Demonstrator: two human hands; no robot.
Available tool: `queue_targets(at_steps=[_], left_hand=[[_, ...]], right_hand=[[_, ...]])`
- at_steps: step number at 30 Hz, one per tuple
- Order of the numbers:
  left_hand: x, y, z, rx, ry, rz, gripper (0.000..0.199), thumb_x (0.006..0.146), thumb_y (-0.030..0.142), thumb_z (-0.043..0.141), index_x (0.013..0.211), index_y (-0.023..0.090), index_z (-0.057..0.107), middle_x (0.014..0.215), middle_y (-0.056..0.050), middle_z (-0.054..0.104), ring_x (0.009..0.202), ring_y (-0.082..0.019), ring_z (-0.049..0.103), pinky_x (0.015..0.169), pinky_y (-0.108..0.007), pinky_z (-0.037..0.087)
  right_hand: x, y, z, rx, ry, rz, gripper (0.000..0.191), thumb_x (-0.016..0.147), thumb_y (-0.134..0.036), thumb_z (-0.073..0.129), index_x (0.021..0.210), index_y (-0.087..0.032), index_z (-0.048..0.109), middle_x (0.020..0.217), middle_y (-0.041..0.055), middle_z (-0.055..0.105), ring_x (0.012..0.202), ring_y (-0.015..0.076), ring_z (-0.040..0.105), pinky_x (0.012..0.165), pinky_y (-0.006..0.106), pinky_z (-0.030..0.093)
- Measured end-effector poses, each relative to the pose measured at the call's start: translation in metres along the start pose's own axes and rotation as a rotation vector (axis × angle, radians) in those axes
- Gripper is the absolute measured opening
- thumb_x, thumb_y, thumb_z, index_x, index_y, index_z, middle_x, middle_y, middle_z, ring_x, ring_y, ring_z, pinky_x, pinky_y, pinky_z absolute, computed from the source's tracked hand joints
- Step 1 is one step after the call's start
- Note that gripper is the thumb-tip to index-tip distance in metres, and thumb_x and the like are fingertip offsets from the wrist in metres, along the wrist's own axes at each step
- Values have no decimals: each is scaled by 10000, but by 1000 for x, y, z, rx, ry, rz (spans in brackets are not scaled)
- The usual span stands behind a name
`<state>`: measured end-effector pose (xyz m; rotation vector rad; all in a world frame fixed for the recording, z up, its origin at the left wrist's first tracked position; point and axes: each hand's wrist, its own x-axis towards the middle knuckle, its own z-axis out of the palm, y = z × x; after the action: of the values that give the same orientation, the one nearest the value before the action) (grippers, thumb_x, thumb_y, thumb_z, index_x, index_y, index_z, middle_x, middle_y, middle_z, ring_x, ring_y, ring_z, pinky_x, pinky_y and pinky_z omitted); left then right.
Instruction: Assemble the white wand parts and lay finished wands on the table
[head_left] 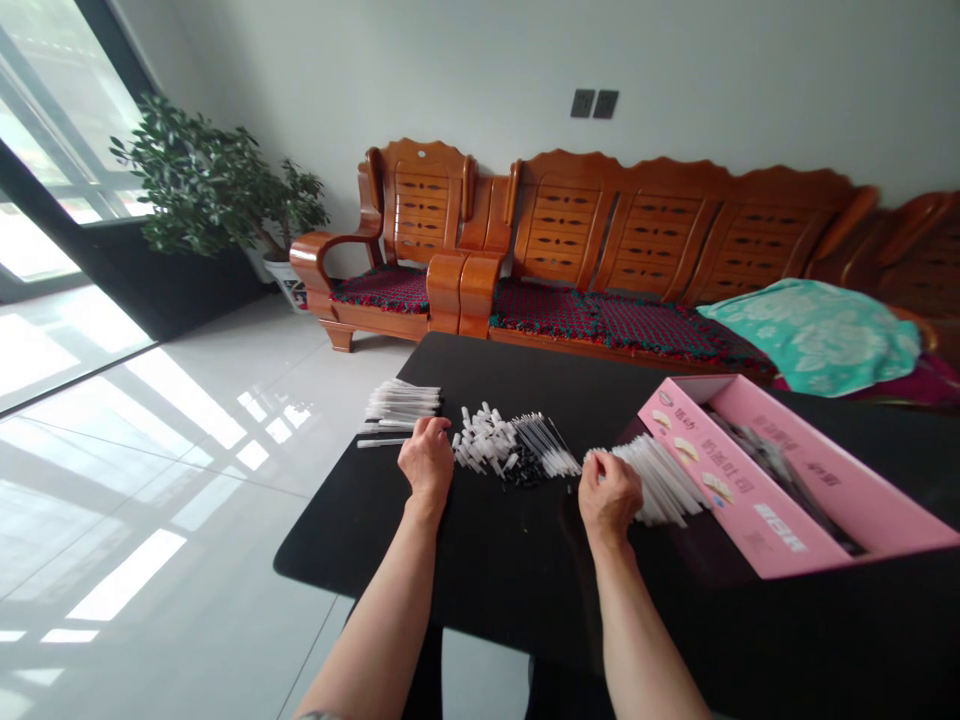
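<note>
My left hand (426,458) is at the left side of the black table, fingers curled closed. Beside it lies a stack of white pens (403,402), and one separate pen (381,442) reaches up to the hand. My right hand (611,492) has its fingers pinched together at the near left end of a pile of white pen barrels (660,480). What either hand grips is hidden by the fingers. Between the hands lie a heap of white pen caps (484,435), small black plugs (525,468) and a row of thin pen refills (546,443).
A pink box (739,490) with printed writing stands open on the right of the black table (517,560), dark contents inside. Behind the table is a wooden sofa (637,230) with a turquoise cloth (814,335). A potted plant (217,190) stands at left by the glass door.
</note>
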<state>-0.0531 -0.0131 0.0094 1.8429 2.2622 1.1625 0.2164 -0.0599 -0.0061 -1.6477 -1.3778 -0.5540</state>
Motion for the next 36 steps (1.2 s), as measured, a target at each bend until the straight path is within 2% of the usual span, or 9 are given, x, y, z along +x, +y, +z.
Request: queue_targets(at_steps=[3, 7, 16, 23, 26, 28, 31, 33, 36], left_hand=[[-5, 9, -2, -121, 60, 17, 230, 917, 202, 529, 1026, 282, 715, 1120, -34, 686, 818, -196, 645, 666, -285, 381], [-16, 23, -3, -344, 106, 149, 233, 938, 242, 523, 1032, 273, 735, 1111, -61, 703, 968, -207, 663, 812, -275, 442], [-48, 56, 5, -585, -227, 581, 305, 960, 217, 479, 1108, 288, 736, 1106, -72, 727, 983, -199, 689, 891, -297, 504], [-51, 64, 3, -592, -251, 709, 364, 988, 197, 401, 1262, 236, 638, 1120, -81, 709, 986, -171, 686, 847, -275, 549], [-45, 62, 5, -678, -187, 518, 296, 977, 234, 446, 1194, 209, 645, 1113, -95, 691, 953, -173, 683, 805, -270, 552], [-39, 58, 9, -770, -168, 262, 228, 958, 324, 508, 1017, 187, 680, 897, -69, 700, 737, -155, 674, 676, -251, 542], [-29, 51, 18, -1019, -332, -60, 367, 930, 491, 526, 858, 165, 677, 634, -18, 628, 458, -110, 540, 448, -214, 430], [-24, 49, 22, -1226, -444, -189, 427, 898, 556, 546, 885, 149, 675, 591, -6, 608, 421, -102, 507, 413, -209, 402], [-21, 49, 24, -1398, -473, -309, 450, 813, 575, 657, 861, 127, 664, 537, 9, 579, 444, -109, 534, 439, -207, 433]], right_hand=[[0, 0, 0, 21, -1, 0, 237, 938, -292, 501, 794, -169, 643, 730, 82, 672, 690, 207, 573, 709, 324, 390], [0, -8, -1, 111, -30, -19, 244, 956, -305, 495, 825, -163, 645, 751, 87, 671, 728, 209, 594, 732, 327, 416], [-1, -51, -10, 431, -331, -225, 258, 999, -325, 434, 919, -174, 628, 824, 76, 659, 809, 210, 594, 784, 343, 449], [-8, -55, -1, 454, -326, -258, 294, 1010, -292, 399, 793, -192, 571, 735, 58, 616, 734, 201, 582, 703, 322, 443], [-8, -51, 1, 472, -299, -224, 241, 1002, -265, 428, 857, -181, 601, 771, 63, 641, 756, 201, 600, 730, 326, 462], [-8, -50, 1, 470, -262, -207, 202, 995, -255, 448, 941, -170, 623, 827, 79, 667, 796, 209, 614, 759, 337, 476], [-7, -51, 0, 458, -261, -238, 202, 992, -248, 456, 996, -164, 640, 847, 87, 677, 814, 218, 616, 777, 353, 481], [-7, -53, 0, 456, -321, -275, 211, 992, -244, 458, 1005, -162, 652, 845, 86, 676, 822, 218, 611, 787, 355, 477], [-6, -56, -1, 454, -393, -293, 205, 981, -260, 489, 1004, -153, 663, 831, 80, 670, 821, 213, 600, 786, 347, 470]])
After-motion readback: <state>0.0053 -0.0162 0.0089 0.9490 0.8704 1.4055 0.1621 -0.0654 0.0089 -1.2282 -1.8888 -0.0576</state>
